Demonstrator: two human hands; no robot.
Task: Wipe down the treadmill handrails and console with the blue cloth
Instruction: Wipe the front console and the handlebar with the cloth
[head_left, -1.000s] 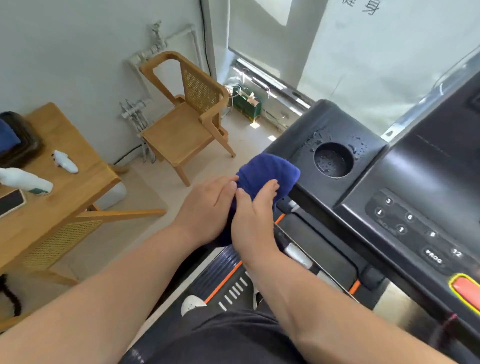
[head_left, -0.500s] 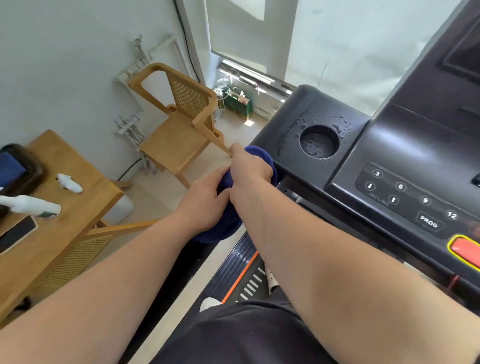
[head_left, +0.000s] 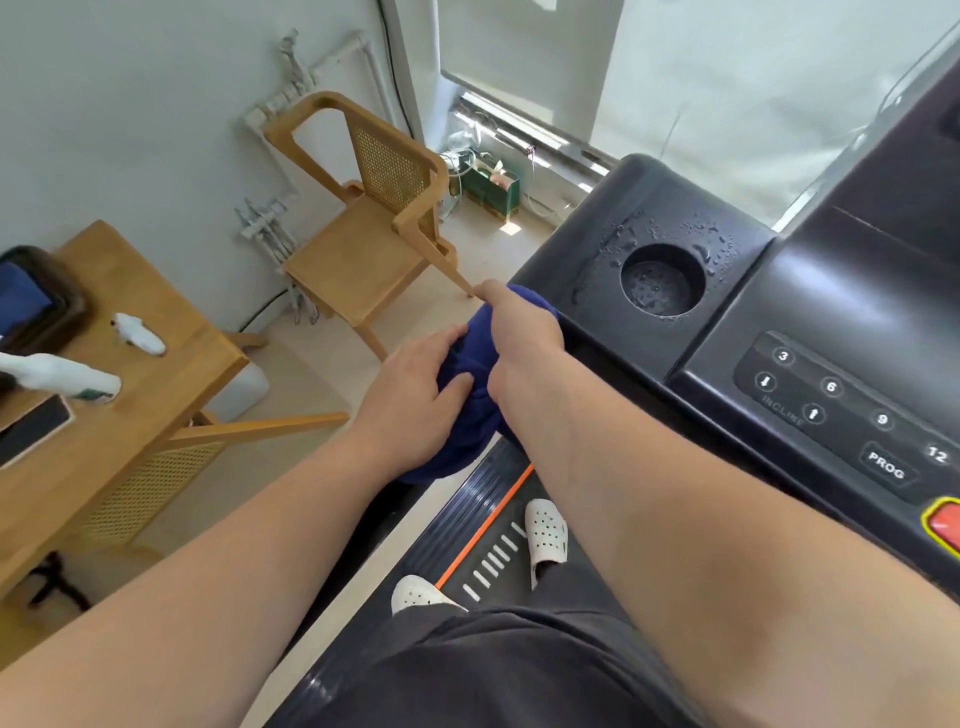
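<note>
A bunched dark blue cloth (head_left: 457, 415) sits at the left end of the black treadmill console (head_left: 810, 291), just below its corner. My left hand (head_left: 415, 395) holds the cloth from the left, fingers curled over it. My right hand (head_left: 524, 332) grips the cloth from above, and its forearm crosses the lower right of the view. The handrail beneath the cloth is hidden by both hands. Water drops cover the console around the round cup holder (head_left: 662, 280). The button panel (head_left: 852, 410) lies to the right.
A wooden chair (head_left: 363, 228) stands on the floor to the left of the treadmill. A wooden table (head_left: 119, 395) at the far left carries a white spray bottle (head_left: 57, 374), a phone and a dark tray. My feet in white clogs (head_left: 545, 535) stand on the belt.
Both hands and the cloth have moved from the open air left of the console in toward its left corner. The right hand now covers the top of the cloth.
</note>
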